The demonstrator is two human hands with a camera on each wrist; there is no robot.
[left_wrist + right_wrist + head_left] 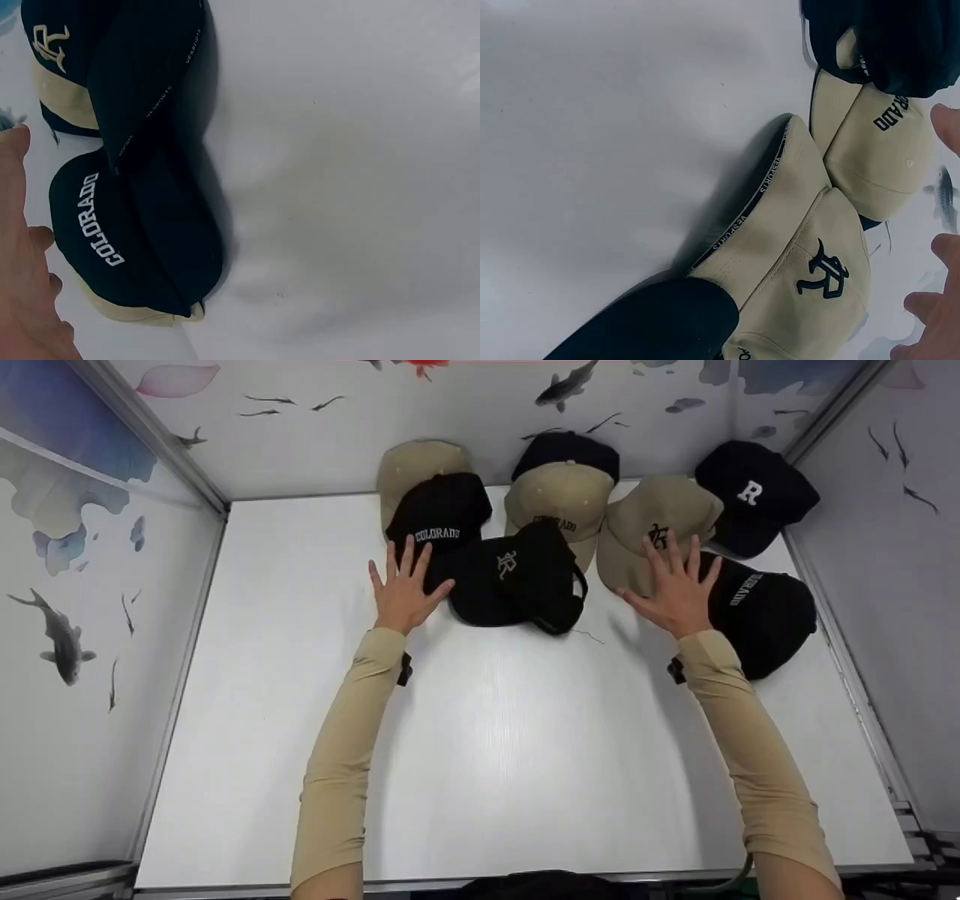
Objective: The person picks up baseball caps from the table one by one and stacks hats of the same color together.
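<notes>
My left hand (406,595), fingers spread, is over the brim of a black COLORADO cap (448,502). In the left wrist view that hand appears above the COLORADO cap (97,225) without gripping it. Beside it lies a black cap with an R emblem (525,577), its brim toward the left hand. My right hand (679,592) is spread over a beige cap with an R emblem (660,502). The right wrist view shows its fingers apart from the beige cap (802,277). Right of that hand lies another black COLORADO cap (772,619), partly hidden by the hand.
Behind are a beige cap (420,457), a beige COLORADO cap (562,495) against a dark cap (566,450), and a navy R cap (765,495) in the corner. The white table (525,757) has fish-printed walls (465,405) on three sides.
</notes>
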